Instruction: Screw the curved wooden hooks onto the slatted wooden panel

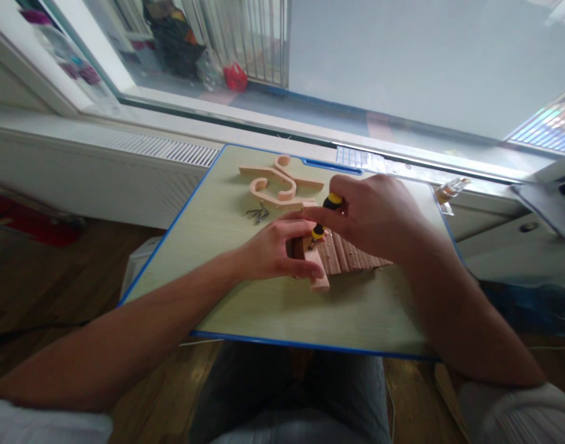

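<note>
My right hand is closed round a yellow-and-black screwdriver, its tip pointing down at a wooden piece. My left hand grips that pale wooden piece on edge, thumb along its near side. Behind it lies a slatted wooden panel with small holes, partly hidden under my right hand. All this sits on a small light-green desk with a blue rim.
Two curved wooden pieces lie at the desk's far side, with a small heap of dark screws next to them. A white radiator ledge and window run behind. A small clear packet sits on the sill at right.
</note>
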### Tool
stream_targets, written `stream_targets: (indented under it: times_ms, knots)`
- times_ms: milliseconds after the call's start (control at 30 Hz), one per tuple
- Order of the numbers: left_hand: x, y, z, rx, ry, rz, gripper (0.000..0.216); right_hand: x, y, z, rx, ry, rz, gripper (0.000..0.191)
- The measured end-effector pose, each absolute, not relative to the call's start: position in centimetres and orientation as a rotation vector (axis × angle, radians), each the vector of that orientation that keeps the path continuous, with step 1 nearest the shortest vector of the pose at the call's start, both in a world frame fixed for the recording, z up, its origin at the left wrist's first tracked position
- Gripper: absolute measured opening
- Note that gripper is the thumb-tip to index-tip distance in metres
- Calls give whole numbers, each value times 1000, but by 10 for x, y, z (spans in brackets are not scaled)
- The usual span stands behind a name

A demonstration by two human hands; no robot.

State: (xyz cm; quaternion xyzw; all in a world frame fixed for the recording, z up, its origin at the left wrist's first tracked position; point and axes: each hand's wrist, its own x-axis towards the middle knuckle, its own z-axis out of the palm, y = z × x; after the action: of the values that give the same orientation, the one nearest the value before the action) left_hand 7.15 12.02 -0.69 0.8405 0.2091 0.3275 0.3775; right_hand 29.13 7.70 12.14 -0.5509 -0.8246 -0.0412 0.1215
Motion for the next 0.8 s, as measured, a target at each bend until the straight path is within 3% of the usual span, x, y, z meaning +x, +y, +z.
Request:
stream_targets:
  times_ms: [200, 467, 600, 800]
  knots:
    - [73, 120, -5, 2198, 490, 886, 66, 285, 77, 123, -1653, -2435, -46, 49]
    - [72, 119, -3, 2147, 478, 876, 62, 298, 68, 132, -1300, -2482, 259, 34]
    - [74, 116, -2, 2072, 499, 897, 52, 298, 69, 130, -1319, -2456, 188, 24]
    - [80, 110, -8, 1881, 569, 979, 41, 292, 75, 122, -1472, -2345, 14, 33]
